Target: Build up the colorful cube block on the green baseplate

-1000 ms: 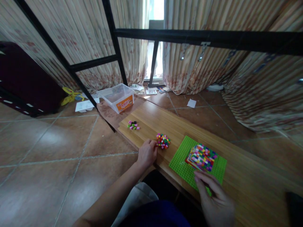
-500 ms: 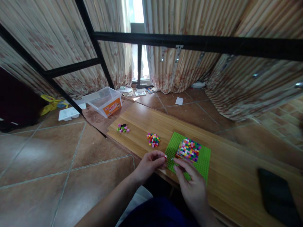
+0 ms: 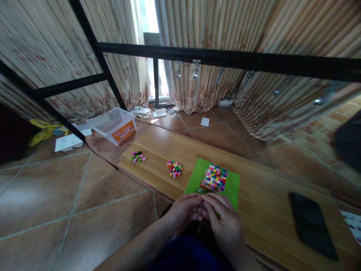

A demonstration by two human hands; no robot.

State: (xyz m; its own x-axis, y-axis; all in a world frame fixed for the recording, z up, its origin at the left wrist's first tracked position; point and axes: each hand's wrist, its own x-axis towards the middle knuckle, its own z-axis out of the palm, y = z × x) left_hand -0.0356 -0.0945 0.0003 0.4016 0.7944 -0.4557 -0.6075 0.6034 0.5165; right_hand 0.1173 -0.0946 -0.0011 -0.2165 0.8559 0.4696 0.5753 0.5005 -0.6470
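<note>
My left hand (image 3: 184, 212) and my right hand (image 3: 224, 222) meet fingertip to fingertip over the near edge of the green baseplate (image 3: 194, 180). Both are pinched closed on something small that I cannot make out. Just beyond them a block of many-coloured small bricks (image 3: 214, 177) stands on the baseplate. A loose heap of coloured bricks (image 3: 175, 168) lies to the left of the plate on the wooden board (image 3: 169, 146), and a smaller heap of pink, green and black bricks (image 3: 137, 156) lies farther left.
A black phone (image 3: 311, 224) lies on the board at the right, with a printed sheet (image 3: 354, 224) beyond it. A clear plastic tub with an orange label (image 3: 113, 125) stands on the tiled floor. A black metal frame (image 3: 197, 56) and striped curtains close the back.
My left hand left the brick heap and came to the baseplate's near edge with a small piece. My right hand moved in to meet it. The view has swung right, revealing the phone.
</note>
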